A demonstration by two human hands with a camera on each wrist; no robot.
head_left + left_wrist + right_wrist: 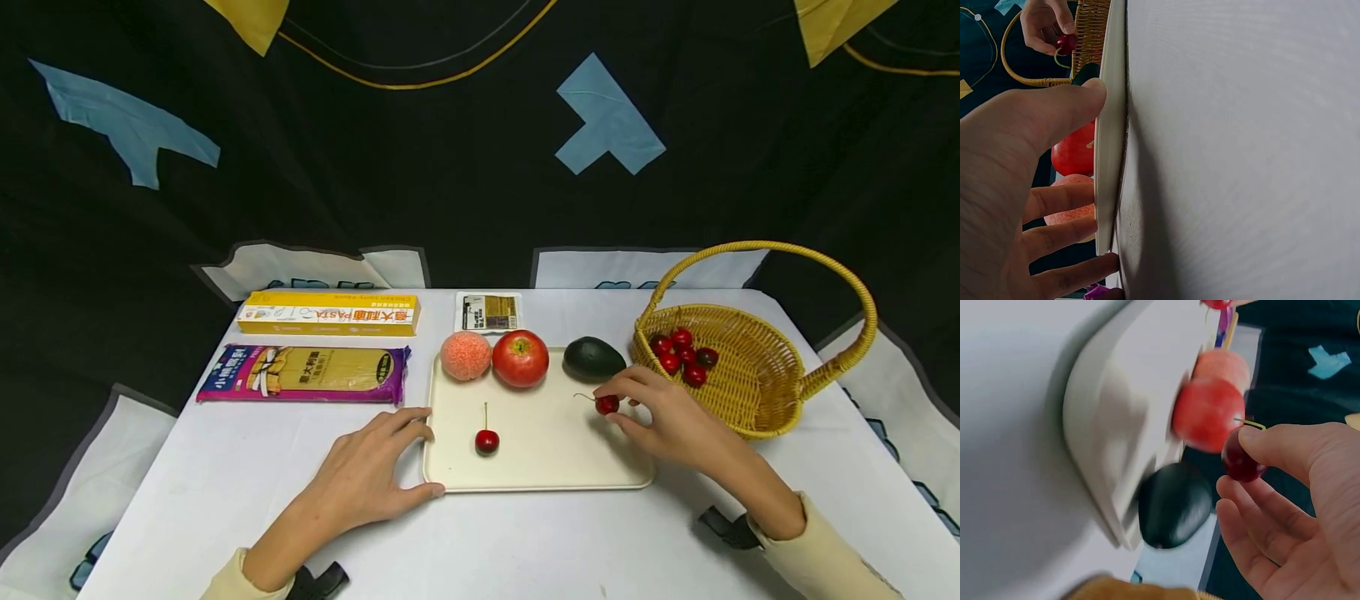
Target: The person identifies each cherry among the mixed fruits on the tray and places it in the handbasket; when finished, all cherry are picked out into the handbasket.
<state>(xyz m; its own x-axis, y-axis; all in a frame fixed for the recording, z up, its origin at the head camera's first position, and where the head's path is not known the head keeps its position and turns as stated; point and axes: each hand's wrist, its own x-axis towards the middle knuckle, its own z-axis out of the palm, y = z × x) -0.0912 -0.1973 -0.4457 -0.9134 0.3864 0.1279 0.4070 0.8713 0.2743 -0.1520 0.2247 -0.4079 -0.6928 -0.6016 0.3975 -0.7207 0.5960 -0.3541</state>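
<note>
My right hand (663, 415) pinches a dark red cherry (1241, 459) between thumb and fingers, above the right part of a cream tray (555, 467). Its thin green stem sticks out to the left in the head view. My left hand (367, 475) touches the tray's left edge with thumb and fingertips, the fingers spread and fairly straight. Another cherry (487, 442) lies on the tray, stem pointing away from me. Along the tray's far side sit a pink bumpy ball-shaped item (466, 356), a red apple (520, 358) and a dark green avocado (593, 359).
Right of the tray stands a yellow wicker basket (757, 367) with a tall handle, several cherries (686, 357) inside. To the left lie a yellow pasta box (330, 313) and a purple pasta packet (303, 372). A small sachet (488, 312) lies behind the tray.
</note>
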